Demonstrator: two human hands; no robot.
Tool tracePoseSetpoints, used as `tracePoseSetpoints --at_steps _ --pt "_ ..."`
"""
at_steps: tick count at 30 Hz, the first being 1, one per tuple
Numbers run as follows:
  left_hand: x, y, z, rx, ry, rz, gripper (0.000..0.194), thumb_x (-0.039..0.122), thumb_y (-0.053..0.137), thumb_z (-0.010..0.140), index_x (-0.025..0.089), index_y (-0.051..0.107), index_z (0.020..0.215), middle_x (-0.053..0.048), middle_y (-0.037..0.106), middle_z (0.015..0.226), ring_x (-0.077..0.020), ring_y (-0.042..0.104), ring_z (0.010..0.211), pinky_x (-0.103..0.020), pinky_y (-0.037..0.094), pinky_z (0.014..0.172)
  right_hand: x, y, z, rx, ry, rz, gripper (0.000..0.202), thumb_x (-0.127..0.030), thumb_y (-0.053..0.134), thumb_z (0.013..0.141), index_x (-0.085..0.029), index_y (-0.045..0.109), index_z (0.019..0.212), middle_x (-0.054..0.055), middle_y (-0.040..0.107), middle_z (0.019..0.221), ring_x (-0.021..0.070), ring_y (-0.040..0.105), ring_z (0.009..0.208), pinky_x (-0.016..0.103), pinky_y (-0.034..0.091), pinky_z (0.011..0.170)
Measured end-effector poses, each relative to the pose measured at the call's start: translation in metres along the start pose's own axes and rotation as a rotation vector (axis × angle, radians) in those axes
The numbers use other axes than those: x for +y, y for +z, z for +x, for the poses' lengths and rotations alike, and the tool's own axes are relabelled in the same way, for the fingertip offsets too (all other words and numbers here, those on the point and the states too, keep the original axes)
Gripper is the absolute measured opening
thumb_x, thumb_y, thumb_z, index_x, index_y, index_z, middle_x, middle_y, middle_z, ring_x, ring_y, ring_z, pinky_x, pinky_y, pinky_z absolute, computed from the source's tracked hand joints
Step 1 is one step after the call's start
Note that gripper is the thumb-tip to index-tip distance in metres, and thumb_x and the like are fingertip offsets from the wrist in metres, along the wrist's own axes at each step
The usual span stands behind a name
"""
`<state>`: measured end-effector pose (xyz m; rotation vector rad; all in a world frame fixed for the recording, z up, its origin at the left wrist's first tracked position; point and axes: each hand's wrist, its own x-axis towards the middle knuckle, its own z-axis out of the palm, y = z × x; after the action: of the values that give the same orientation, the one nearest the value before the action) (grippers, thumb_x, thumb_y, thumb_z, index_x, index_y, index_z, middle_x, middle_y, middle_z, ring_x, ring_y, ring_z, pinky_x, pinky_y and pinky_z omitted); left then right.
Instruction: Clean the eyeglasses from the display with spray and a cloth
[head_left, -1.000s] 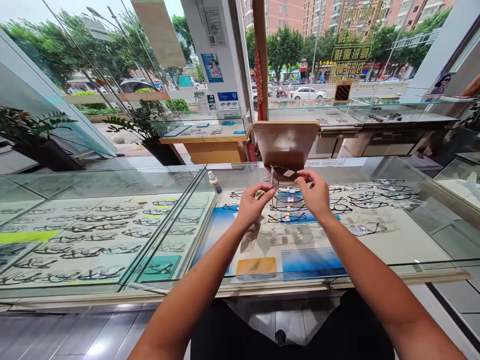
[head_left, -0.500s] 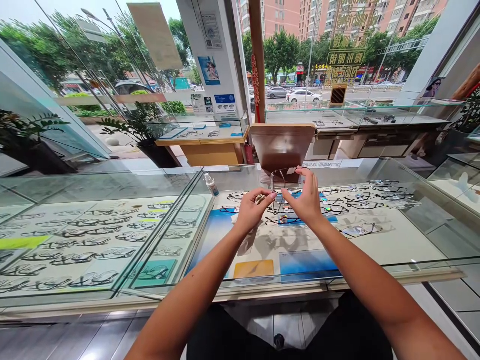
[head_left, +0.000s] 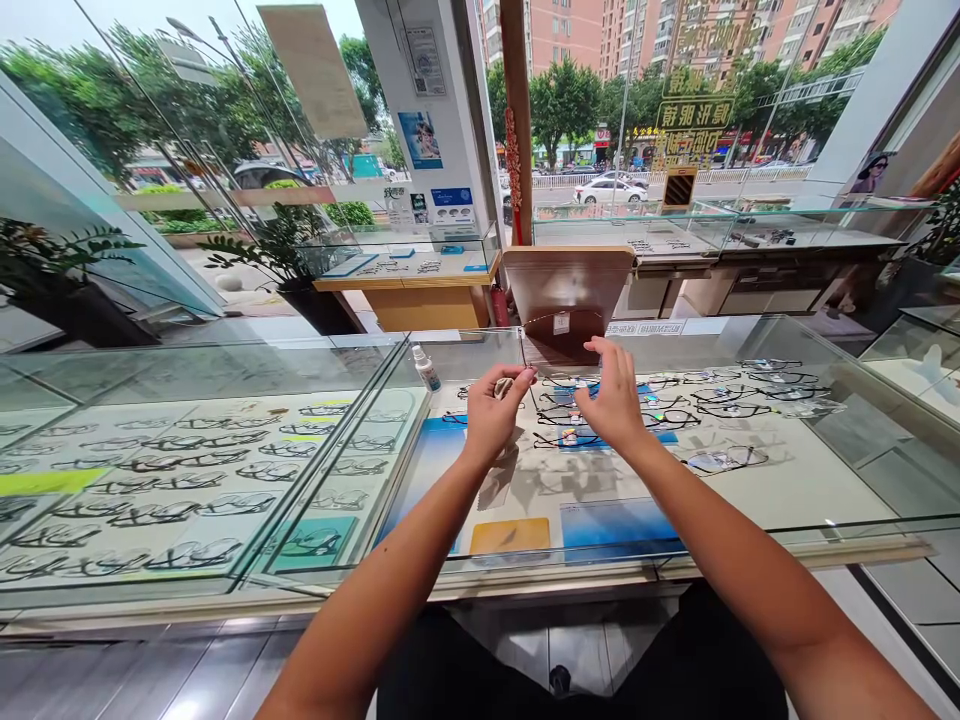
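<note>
My left hand (head_left: 495, 415) pinches a pair of eyeglasses (head_left: 524, 348) between thumb and fingertips, above the glass counter. One thin temple arm of the eyeglasses reaches to the right, and a small white tag (head_left: 561, 322) hangs on it. My right hand (head_left: 615, 395) is held to the right of the eyeglasses, apart from them, thumb and fingers spread with nothing in between. Under my hands, several dark-framed glasses (head_left: 664, 420) lie in rows in the display case. A greyish cloth (head_left: 498, 482) lies below my left hand.
A small white spray bottle (head_left: 426, 369) stands on the counter at left. Several rows of glasses (head_left: 180, 462) fill the left case (head_left: 247, 590). A yellow-orange card (head_left: 510, 536) and a blue sheet (head_left: 619, 525) lie near the front edge. A brown chair (head_left: 568, 280) stands beyond the counter.
My right hand has come off the eyeglasses and opened. In my left hand, the eyeglasses have turned and shifted left, so the tagged temple now spreads out above.
</note>
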<state>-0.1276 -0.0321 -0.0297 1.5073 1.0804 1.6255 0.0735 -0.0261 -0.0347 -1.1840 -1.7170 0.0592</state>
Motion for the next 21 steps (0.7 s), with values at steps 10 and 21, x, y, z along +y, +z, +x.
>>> tracePoseSetpoints --at_steps 10,21 --pt "-0.01 0.001 0.001 -0.112 0.144 0.017 0.022 0.043 0.084 0.089 0.021 0.082 0.088 -0.011 0.076 0.116 -0.025 0.072 0.113 -0.04 0.053 0.103 -0.013 0.0 -0.003 -0.25 -0.133 0.303 0.03 -0.036 0.076 0.094 -0.026 0.075 0.122 0.01 0.075 0.131 0.0321 0.064 0.126 0.052 0.05 0.111" --pt "-0.008 0.0 0.003 -0.233 0.121 -0.035 0.028 0.05 0.08 0.094 0.022 0.084 0.091 -0.013 0.078 0.125 -0.028 0.07 0.126 -0.045 0.05 0.113 -0.011 0.008 -0.011 -0.267 0.102 0.493 0.028 -0.041 0.079 0.091 -0.024 0.078 0.115 0.009 0.081 0.118 0.0301 0.073 0.114 0.048 0.053 0.105"
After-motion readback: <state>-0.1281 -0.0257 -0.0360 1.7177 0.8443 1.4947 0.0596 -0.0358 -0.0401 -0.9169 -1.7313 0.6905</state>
